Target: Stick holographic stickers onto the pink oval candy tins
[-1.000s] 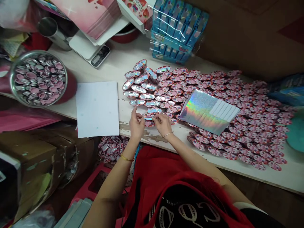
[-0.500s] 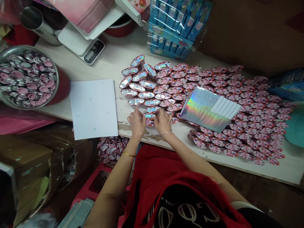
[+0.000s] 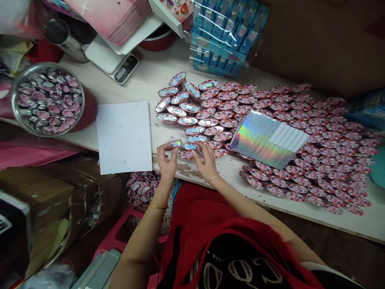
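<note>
My left hand (image 3: 166, 159) pinches a small oval pink badge with a holographic sticker (image 3: 174, 143) just above the table's near edge. My right hand (image 3: 205, 159) rests its fingertips on another stickered badge (image 3: 190, 147) in the front row. Both hands sit at the near end of a spread of overlapping oval badges (image 3: 210, 116). A holographic sticker sheet (image 3: 264, 138) with several white empty strips lies on the badges to the right of my right hand.
A blank white sheet (image 3: 124, 137) lies left of my hands. A metal bowl (image 3: 48, 98) full of badges stands at the far left. A digital scale (image 3: 112, 60), pink card stacks and blue wrapped boxes (image 3: 222, 36) line the back. More badges sit in a bag (image 3: 141, 186) under the table.
My left hand has come back from the row with a stickered badge pinched in it. My right hand has shifted slightly onto the neighbouring badge. The view has tilted a little.
</note>
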Available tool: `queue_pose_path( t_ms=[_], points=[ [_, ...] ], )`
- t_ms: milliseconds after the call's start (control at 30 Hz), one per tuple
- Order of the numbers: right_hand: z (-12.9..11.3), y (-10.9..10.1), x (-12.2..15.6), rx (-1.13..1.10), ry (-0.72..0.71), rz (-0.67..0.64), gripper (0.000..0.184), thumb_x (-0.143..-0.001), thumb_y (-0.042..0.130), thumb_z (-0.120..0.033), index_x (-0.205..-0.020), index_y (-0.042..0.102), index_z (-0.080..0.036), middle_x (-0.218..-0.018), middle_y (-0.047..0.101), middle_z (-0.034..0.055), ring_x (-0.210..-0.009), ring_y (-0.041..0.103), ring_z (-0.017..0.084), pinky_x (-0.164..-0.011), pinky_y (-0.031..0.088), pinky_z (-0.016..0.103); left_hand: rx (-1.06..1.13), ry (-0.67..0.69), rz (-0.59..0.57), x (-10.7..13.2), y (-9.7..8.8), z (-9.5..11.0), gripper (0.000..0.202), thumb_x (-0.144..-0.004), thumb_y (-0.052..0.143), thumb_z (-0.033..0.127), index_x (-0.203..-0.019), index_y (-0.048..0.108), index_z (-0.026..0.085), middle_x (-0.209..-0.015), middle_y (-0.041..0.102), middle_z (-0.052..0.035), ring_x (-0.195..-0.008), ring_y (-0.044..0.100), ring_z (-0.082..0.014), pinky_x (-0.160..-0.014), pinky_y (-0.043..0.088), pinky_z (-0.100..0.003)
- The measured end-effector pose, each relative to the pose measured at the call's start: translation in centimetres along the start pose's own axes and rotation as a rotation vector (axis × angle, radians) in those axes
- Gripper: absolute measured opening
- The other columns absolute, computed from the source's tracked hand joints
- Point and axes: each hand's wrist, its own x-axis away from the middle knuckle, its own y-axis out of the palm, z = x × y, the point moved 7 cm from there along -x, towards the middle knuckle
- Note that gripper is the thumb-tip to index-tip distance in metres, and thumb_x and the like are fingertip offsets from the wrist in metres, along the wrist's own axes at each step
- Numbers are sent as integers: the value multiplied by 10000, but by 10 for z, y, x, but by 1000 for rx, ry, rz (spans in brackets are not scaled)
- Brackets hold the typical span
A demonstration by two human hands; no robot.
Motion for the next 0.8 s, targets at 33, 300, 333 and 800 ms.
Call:
queue_pose_path(
  t_ms=[33, 300, 333, 800],
  points=[
    [-5, 5, -3, 50, -38, -37, 388, -981, 376, -368, -1298, 523, -198, -1211, 589, 137, -1112, 510, 259, -958, 386, 385, 3, 10, 7, -2, 1, -2, 214, -837, 645, 359, -950, 591, 186, -993, 619, -46, -956, 567, -164, -747, 400, -257],
    [-42, 69, -56, 391, -338, -343, 439, -888, 541, -238, -1323, 522, -182, -1429, 465, 139, -1290, 336, 320, -1044, 239, 475, -19, 51, 100, -10, -9, 3, 161, -865, 614, 345, -879, 592, 186, -945, 593, -36, -938, 554, -164, -741, 402, -264],
    [-45, 76, -60, 408, -349, -363, 381, -893, 528, -217, -1271, 558, -179, -1394, 492, 140, -1277, 344, 313, -1044, 232, 476, -30, 58, 123, -10, -13, 5, 159, -865, 617, 342, -869, 589, 186, -945, 583, -37, -942, 549, -166, -751, 403, -268],
    [-52, 80, -91, 519, -368, -331, 236, -899, 575, -267, -1092, 634, -145, -1190, 586, 158, -1166, 421, 305, -1022, 255, 461, 151, 197, 230, 5, -38, 37, 157, -873, 614, 324, -843, 558, 181, -904, 584, -40, -914, 562, -157, -868, 437, -309]
  ],
)
